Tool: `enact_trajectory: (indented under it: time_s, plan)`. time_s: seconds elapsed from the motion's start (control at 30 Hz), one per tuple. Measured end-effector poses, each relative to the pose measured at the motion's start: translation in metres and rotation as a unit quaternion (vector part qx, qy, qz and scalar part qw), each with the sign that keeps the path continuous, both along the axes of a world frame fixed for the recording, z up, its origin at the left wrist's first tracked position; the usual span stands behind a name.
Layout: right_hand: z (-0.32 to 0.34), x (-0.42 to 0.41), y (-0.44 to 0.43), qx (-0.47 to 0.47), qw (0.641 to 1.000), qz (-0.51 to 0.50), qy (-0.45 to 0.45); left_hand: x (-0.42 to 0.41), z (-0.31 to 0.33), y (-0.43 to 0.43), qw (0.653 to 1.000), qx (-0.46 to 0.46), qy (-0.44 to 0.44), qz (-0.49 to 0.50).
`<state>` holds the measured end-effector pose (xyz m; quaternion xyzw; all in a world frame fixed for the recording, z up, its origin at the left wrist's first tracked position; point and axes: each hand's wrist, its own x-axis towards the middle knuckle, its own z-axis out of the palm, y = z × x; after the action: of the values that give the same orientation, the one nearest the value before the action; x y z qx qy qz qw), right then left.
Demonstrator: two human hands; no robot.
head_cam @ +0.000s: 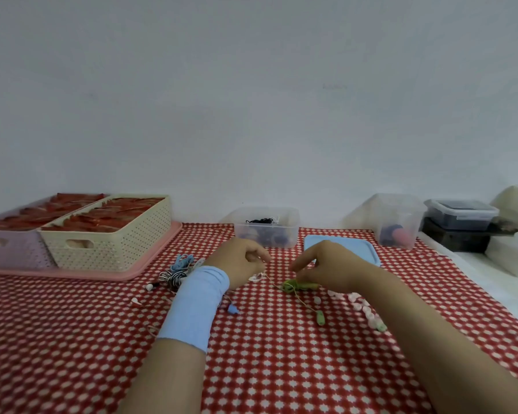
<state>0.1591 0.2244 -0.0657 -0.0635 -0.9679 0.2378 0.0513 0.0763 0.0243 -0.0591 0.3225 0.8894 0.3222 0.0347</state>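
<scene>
Left hand [240,261]: fingers curled in, tips together. It looked to pinch the thin strand that ran off toward the right hand. The pinch point itself was too small to confirm. A blue wristband [196,303] sat on that forearm.

Right hand [326,268]: fingers bent down onto the coiled part of the green cord [296,285], thumb reaching left. It held the coil against the cloth [281,369], not lifted.

Cord position: the coil lay between your hands, just under the right fingertips. A loose tail ran toward you and ended at the plug [320,318], which lay free on the cloth.

Nearby: a row of pink pieces [362,309] lay just right of the tail, beside your right forearm. A pile of other cords [178,270] lay left of the wristband. The clear box [266,227] and blue lid [362,249] stood behind the hands, and the baskets [111,252] stood far left.

Risks, as judged:
- The strand was thin and taut, so a sharp pull by the left hand could have slipped it free or tightened the coil into a knot.
- The free tail could have swept the pink pieces out of line if you dragged the coil right.
- Your right forearm was close to those pieces, and a shift could have scattered them.
- The left wrist was near the pile, so a loop could have snagged it.
</scene>
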Motion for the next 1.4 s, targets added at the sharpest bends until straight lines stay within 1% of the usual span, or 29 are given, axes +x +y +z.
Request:
enact_trajectory:
  time_s: [0.1,0.2,0.27,0.33,0.47,0.57,0.67,0.73,0.8,0.87,0.93,1.0,1.07,1.17,1.2,1.3,1.4]
  plan:
    - [0.007,-0.007,-0.015,0.06,0.997,0.017,-0.052,-0.005,-0.007,0.001,0.998,-0.048,0.018,0.029]
    - [0.009,-0.016,-0.028,0.137,0.989,-0.016,-0.058,-0.009,-0.012,0.003,0.995,-0.097,0.018,0.025]
    - [0.006,-0.025,-0.038,0.145,0.987,-0.039,-0.051,-0.011,-0.013,0.001,0.995,-0.095,0.013,0.033]
    - [0.003,-0.035,-0.048,0.144,0.988,-0.038,-0.051,-0.014,-0.013,-0.002,0.996,-0.082,0.007,0.04]
    - [0.0,-0.053,-0.06,0.15,0.985,-0.019,-0.088,-0.02,-0.013,-0.006,0.997,-0.048,0.016,0.065]
    - [-0.001,-0.057,-0.056,0.09,0.993,-0.006,-0.073,-0.023,-0.016,-0.006,0.996,-0.017,0.032,0.079]
    - [0.002,-0.053,-0.046,-0.016,1.0,-0.009,-0.012,-0.021,-0.016,-0.004,0.998,0.011,0.05,0.043]
    - [0.006,-0.049,-0.04,-0.074,0.997,-0.006,0.035,-0.018,-0.015,0.001,0.999,0.032,0.038,0.005]
    - [0.011,-0.041,-0.036,-0.112,0.992,-0.004,0.062,-0.015,-0.013,0.007,0.998,0.06,0.017,-0.005]
    - [0.014,-0.034,-0.031,-0.134,0.988,-0.005,0.073,-0.011,-0.013,0.009,0.996,0.087,0.016,0.003]
    - [0.018,-0.025,-0.024,-0.129,0.989,-0.006,0.074,-0.006,-0.011,0.013,0.993,0.115,0.019,0.003]
    - [0.025,-0.015,-0.011,-0.111,0.991,-0.011,0.068,0.002,-0.01,0.021,0.986,0.163,-0.023,-0.02]
    - [0.034,-0.003,0.006,-0.081,0.996,-0.018,0.037,0.012,-0.008,0.032,0.981,0.176,-0.06,-0.047]
    - [0.046,0.022,0.034,0.002,0.998,-0.017,-0.066,0.03,-0.001,0.053,0.983,0.147,-0.082,-0.071]
    - [0.047,0.028,0.039,0.019,0.995,-0.015,-0.096,0.034,0.0,0.058,0.984,0.132,-0.091,-0.078]
    - [0.055,0.051,0.053,0.049,0.988,-0.035,-0.141,0.051,0.004,0.074,0.985,0.053,-0.118,-0.114]
    - [0.062,0.072,0.056,0.105,0.968,-0.047,-0.221,0.061,0.002,0.081,0.986,-0.004,-0.083,-0.141]
